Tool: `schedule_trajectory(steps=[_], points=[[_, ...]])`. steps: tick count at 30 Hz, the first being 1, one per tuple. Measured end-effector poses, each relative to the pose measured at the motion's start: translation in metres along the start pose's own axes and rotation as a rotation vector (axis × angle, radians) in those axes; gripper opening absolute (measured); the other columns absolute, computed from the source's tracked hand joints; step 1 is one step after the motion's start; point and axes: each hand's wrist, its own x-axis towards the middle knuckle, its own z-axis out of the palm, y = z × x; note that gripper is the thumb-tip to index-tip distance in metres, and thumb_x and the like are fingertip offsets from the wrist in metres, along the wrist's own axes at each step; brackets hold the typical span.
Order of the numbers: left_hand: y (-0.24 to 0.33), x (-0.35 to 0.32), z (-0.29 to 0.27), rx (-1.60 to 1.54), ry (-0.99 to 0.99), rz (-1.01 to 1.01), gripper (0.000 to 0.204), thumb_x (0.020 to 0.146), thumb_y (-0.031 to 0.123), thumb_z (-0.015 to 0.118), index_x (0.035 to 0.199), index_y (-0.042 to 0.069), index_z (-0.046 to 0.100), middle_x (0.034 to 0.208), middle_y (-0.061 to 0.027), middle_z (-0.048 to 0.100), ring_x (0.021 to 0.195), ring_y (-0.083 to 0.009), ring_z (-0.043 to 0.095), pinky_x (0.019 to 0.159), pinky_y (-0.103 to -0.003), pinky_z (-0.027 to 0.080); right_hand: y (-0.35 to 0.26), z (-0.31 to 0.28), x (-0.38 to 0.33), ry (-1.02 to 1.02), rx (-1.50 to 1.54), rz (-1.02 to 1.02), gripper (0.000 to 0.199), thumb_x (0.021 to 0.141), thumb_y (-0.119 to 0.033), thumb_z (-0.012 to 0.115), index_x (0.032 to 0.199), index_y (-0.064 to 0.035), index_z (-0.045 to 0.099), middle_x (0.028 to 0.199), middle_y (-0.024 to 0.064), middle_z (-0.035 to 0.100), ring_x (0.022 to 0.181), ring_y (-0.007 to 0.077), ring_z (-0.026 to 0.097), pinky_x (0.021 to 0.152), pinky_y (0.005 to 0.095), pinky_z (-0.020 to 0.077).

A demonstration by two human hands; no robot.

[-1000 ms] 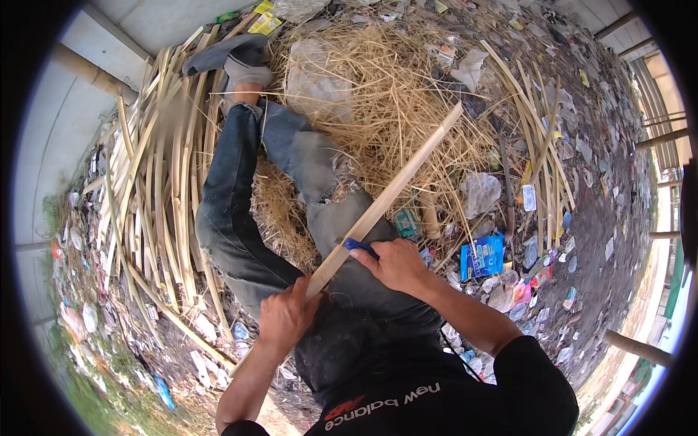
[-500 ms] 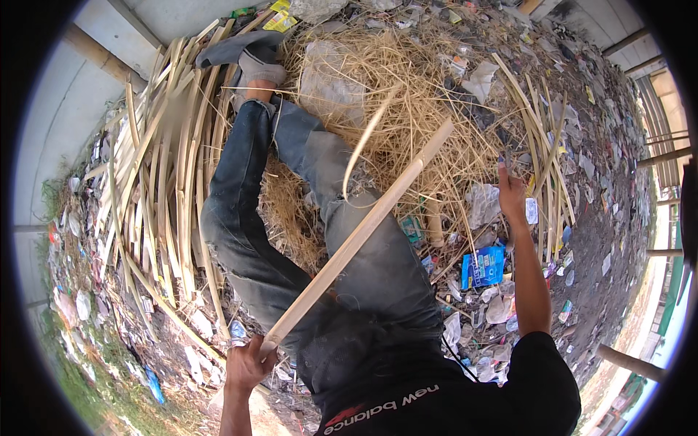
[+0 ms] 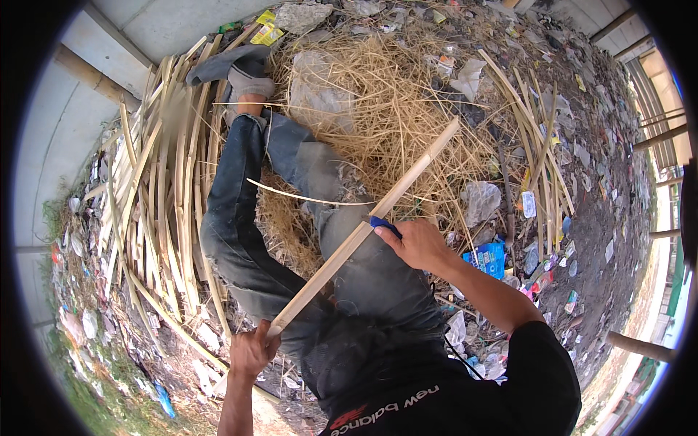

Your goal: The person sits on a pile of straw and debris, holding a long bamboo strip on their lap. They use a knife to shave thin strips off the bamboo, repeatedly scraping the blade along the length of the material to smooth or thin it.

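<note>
Slanting across jeans [image 3: 396,287]: long, narrow strip [image 3: 344,251], pale yel.-brn., straight.

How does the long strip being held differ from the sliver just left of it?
Width: the strip is broad and flat, while the sliver is very thin.
Shape: the strip is nearly straight; the sliver bows in a gentle curve.
Pose: the strip slants up to the right, but the sliver runs more nearly sideways across the picture.
Both are pale straw in colour.
</note>
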Motion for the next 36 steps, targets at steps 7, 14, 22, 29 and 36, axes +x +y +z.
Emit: schedule_trajectory(steps=[7,14,22,29,36], points=[[-0.014,-0.012,-0.003,0.018,0.025,-0.020,0.028,0.086,0.022,0.077,0.100,0.009,0.056,0.059,-0.0149,0.065,0.054,-0.0394,0.068,0.050,-0.052,0.054,0.144,-0.063,0.054,0.405,0.016,0.282,0.072,0.108,-0.057,0.048,0.072,0.0030,0.066,0.060,0.0239,0.059,0.058,0.0438,0.059,0.059,0.0535,0.0446],[-0.009,-0.004,-0.003,-0.117,-0.019,-0.037,0.032,0.084,0.025,0.078,0.102,0.006,0.059,0.059,-0.0175,0.066,0.056,-0.0413,0.070,0.051,-0.050,0.057,0.091,-0.060,0.024,0.358,0.154,0.208,0.065,0.107,-0.050,0.055,0.070,0.0036,0.059,0.057,0.0183,0.048,0.051,0.0322,0.046,0.055,0.0475,0.0393],[0.060,0.078,0.011,-0.325,-0.154,-0.030,0.040,0.093,0.033,0.073,0.105,-0.001,0.058,0.077,-0.0304,0.067,0.078,-0.0519,0.068,0.067,-0.055,0.053,-0.003,0.014,-0.010,0.109,0.125,-0.088,0.055,0.108,-0.044,0.055,0.080,0.0018,0.068,0.063,0.0234,0.059,0.060,0.0434,0.060,0.058,0.0501,0.0462],[0.104,0.138,0.024,-0.437,-0.118,0.021,0.043,0.095,0.034,0.071,0.107,-0.005,0.059,0.081,-0.0322,0.068,0.080,-0.0511,0.069,0.070,-0.054,0.054,-0.039,0.015,-0.034,-0.118,-0.013,0.022,0.071,0.107,-0.056,0.048,0.071,0.0012,0.070,0.072,0.0273,0.068,0.073,0.0483,0.069,0.067,0.0550,0.0561],[0.112,0.162,0.035,-0.356,-0.090,0.096,0.043,0.095,0.033,0.072,0.111,-0.004,0.058,0.080,-0.0323,0.068,0.079,-0.0524,0.069,0.072,-0.057,0.055,-0.038,0.022,-0.035,-0.188,-0.009,0.025,0.074,0.106,-0.060,0.046,0.073,0.0014,0.071,0.072,0.0287,0.068,0.075,0.0493,0.069,0.067,0.0560,0.0562]])
